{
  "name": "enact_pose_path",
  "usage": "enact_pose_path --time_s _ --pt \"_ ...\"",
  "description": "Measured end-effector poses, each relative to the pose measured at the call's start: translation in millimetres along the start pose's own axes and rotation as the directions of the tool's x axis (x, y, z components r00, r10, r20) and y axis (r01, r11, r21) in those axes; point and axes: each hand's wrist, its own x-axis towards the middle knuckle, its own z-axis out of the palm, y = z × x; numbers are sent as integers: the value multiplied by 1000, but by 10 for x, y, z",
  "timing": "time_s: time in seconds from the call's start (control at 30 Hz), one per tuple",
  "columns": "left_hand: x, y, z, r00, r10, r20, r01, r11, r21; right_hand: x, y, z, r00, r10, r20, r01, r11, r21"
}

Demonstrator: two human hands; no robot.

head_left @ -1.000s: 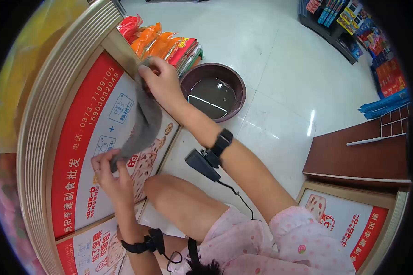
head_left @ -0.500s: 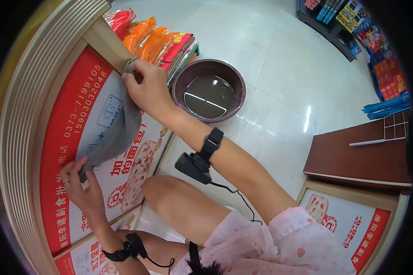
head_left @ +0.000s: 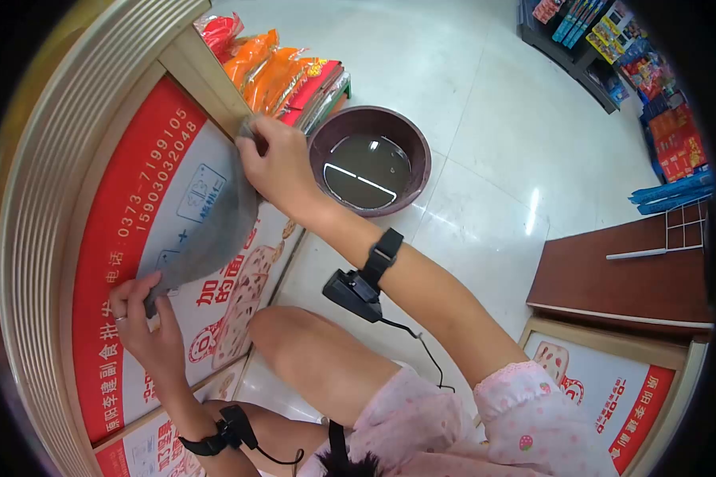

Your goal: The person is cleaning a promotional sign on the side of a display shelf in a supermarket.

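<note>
A grey cloth [head_left: 208, 219] is stretched flat against a red and white printed panel [head_left: 147, 167] on the side of a counter. My right hand [head_left: 274, 163] grips the cloth's upper end near the panel's beige frame. My left hand [head_left: 142, 318] pinches the cloth's lower end further down the panel. Both wrists carry black straps with small devices and cables.
A dark round basin [head_left: 370, 161] with water stands on the white tiled floor just right of my right hand. Orange and red snack packets [head_left: 282, 75] lie stacked beyond it. My bare knee [head_left: 282, 338] is below. A brown board [head_left: 620, 274] and shelves of goods [head_left: 652, 87] are at right.
The cloth went from a hanging, bunched strip to being spread flat on the panel. My left hand moved down and left, pulling it taut; my right hand stayed at the top.
</note>
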Motion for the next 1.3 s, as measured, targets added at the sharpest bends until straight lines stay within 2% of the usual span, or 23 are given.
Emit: enact_pose_path --time_s 0.1,0.17,0.2,0.37,0.43,0.5,0.57,0.6,0.63,0.7,0.77,0.83,0.87,0.9,0.97,1.07,1.2,1.3 --pt "-20 14 15 999 -41 -12 40 999 -30 186 -142 13 999 -20 46 20 1000 14" --pt "-42 -7 4 998 -62 20 62 998 -18 193 -177 66 999 -43 -10 44 998 49" --pt "-22 10 0 997 -75 26 75 997 -18 93 -81 43 1000 -21 -19 21 1000 -7" --pt "-6 -14 18 999 -31 -9 31 1000 2 89 57 21 999 5 49 -3 999 -55" --pt "-35 -47 35 999 -45 -2 45 999 2 213 -104 82 997 -82 -13 82 996 44" --pt "-18 -17 34 1000 -24 -20 24 1000 11 150 -116 42 999 -40 9 39 998 39" --pt "8 -12 73 1000 -16 -19 17 1000 9 36 14 23 999 -32 0 32 999 6" --pt "-16 -13 23 1000 -18 -17 19 1000 23 42 27 -10 997 -21 74 26 998 -56" --pt "11 -4 30 1000 -19 -17 19 1000 23 91 66 18 997 -21 74 26 998 -56" --pt "-3 41 21 998 -67 -10 67 998 -6 198 -67 70 981 -192 -40 191 981 -22" --pt "2 29 39 997 -78 -12 77 997 -17 189 -40 84 979 -199 -30 199 980 -26" --pt "-7 -14 31 1000 -23 -11 23 1000 1 133 -9 87 970 -241 -37 240 970 -40" --pt "-4 -12 35 1000 -21 -19 21 1000 -1 68 61 49 969 -245 28 246 963 -111" --pt "16 -2 36 999 -46 -10 46 999 -6 74 51 1 965 -260 22 261 958 -117" --pt "11 9 40 997 -79 4 79 997 -5 47 22 -48 964 -208 167 239 952 -192" --pt "-5 -1 38 999 -48 -3 48 998 31 134 -76 -74 949 -243 202 286 934 -216" --pt "-30 -8 41 996 -93 1 92 995 26 88 -58 -83 948 -226 222 281 924 -259" --pt "18 2 48 998 -52 -24 52 998 22 89 -17 -143 924 -234 304 338 871 -356"
